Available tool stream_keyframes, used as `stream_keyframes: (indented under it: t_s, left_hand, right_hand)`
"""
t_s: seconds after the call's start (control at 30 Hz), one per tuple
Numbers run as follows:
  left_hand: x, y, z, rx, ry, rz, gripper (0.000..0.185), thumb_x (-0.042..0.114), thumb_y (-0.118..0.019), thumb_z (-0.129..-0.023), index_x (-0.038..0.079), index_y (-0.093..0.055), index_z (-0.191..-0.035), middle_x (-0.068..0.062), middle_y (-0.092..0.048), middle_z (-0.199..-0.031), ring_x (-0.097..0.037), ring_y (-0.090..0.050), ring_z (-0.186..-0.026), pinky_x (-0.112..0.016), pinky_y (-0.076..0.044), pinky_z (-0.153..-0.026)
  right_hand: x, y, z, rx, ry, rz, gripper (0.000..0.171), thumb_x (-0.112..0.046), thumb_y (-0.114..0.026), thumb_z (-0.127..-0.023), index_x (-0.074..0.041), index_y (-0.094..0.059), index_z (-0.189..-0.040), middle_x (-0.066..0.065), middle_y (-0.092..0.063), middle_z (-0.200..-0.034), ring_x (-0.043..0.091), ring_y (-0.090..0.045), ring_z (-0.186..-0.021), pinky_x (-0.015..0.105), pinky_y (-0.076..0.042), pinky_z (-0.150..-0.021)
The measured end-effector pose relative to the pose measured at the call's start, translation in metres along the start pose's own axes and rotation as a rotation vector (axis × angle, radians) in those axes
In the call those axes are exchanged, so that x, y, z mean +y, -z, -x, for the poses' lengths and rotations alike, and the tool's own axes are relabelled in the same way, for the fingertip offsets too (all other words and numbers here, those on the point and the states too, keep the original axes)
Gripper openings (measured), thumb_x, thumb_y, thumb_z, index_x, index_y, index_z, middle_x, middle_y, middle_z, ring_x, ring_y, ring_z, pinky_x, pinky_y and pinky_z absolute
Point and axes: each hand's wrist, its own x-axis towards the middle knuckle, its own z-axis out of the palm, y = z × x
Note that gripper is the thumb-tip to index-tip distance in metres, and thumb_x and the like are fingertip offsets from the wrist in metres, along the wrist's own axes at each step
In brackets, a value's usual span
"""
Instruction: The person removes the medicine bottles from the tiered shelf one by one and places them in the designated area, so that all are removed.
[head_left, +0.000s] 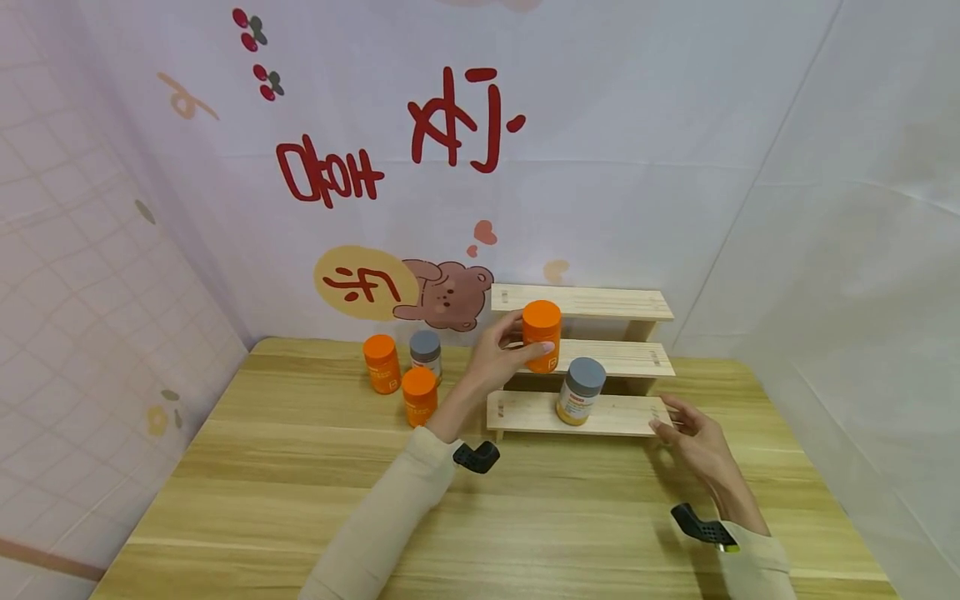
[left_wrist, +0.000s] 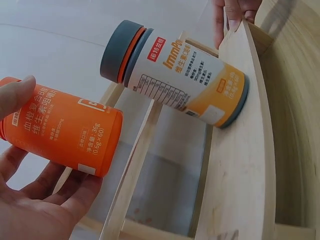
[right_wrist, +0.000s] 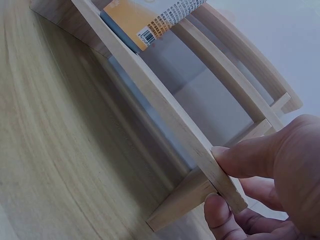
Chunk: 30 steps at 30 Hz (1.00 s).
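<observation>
An orange vitamin bottle (head_left: 542, 333) with an orange lid is gripped in my left hand (head_left: 501, 354), thumb on one side and fingers on the other. In the head view it appears in front of the middle step of a three-step wooden rack (head_left: 622, 358); the left wrist view shows it apart from the boards. A grey-lidded bottle (head_left: 581, 392) with a white and yellow label stands on the lowest step. My right hand (head_left: 697, 440) pinches the right end of that lowest board (right_wrist: 227, 192), thumb above and fingers below.
Left of the rack, two more orange bottles (head_left: 382, 364) (head_left: 420, 397) and another grey-lidded bottle (head_left: 426, 352) stand on the wooden table (head_left: 300, 475). A printed cloth wall (head_left: 600, 208) rises behind the table.
</observation>
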Motion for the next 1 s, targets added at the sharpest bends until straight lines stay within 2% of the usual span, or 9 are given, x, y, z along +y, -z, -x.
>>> stream_keyframes:
  t_s: [0.17, 0.47, 0.7, 1.0]
  left_hand:
    - [0.0, 0.01, 0.007, -0.005, -0.015, 0.027, 0.057, 0.022, -0.077, -0.093, 0.026, -0.055, -0.146, -0.009, -0.063, -0.136, -0.028, -0.062, -0.123, -0.042, -0.056, -0.101]
    - [0.001, 0.027, 0.018, 0.027, -0.018, 0.033, 0.058, 0.022, -0.076, -0.093, 0.026, -0.055, -0.146, -0.009, -0.063, -0.137, -0.028, -0.063, -0.122, -0.043, -0.056, -0.102]
    - [0.003, 0.04, 0.027, 0.06, -0.033, 0.038, 0.054, 0.021, -0.077, -0.093, 0.026, -0.058, -0.143, -0.007, -0.065, -0.132, -0.026, -0.064, -0.122, -0.045, -0.051, -0.109]
    - [0.007, 0.058, 0.039, 0.091, -0.032, 0.038, 0.054, 0.02, -0.077, -0.093, 0.026, -0.057, -0.144, -0.007, -0.064, -0.134, -0.026, -0.061, -0.125, -0.046, -0.049, -0.112]
  right_hand:
    - [0.0, 0.0, -0.001, 0.002, -0.005, 0.005, 0.074, -0.041, -0.068, -0.099, -0.011, -0.038, -0.159, 0.025, -0.049, -0.147, -0.002, -0.052, -0.104, 0.011, -0.048, -0.081]
    - [0.002, 0.0, -0.002, 0.011, -0.001, -0.01, 0.073, -0.039, -0.069, -0.099, -0.01, -0.038, -0.159, 0.023, -0.052, -0.143, -0.007, -0.053, -0.098, 0.013, -0.051, -0.08]
    - [0.004, -0.002, -0.002, 0.006, -0.012, -0.018, 0.073, -0.036, -0.069, -0.099, -0.008, -0.038, -0.158, 0.025, -0.05, -0.145, -0.001, -0.053, -0.102, 0.013, -0.05, -0.08]
    - [0.001, -0.002, -0.002, 0.012, 0.003, -0.021, 0.072, -0.036, -0.069, -0.099, -0.007, -0.039, -0.158, 0.024, -0.052, -0.141, -0.006, -0.054, -0.098, 0.014, -0.052, -0.079]
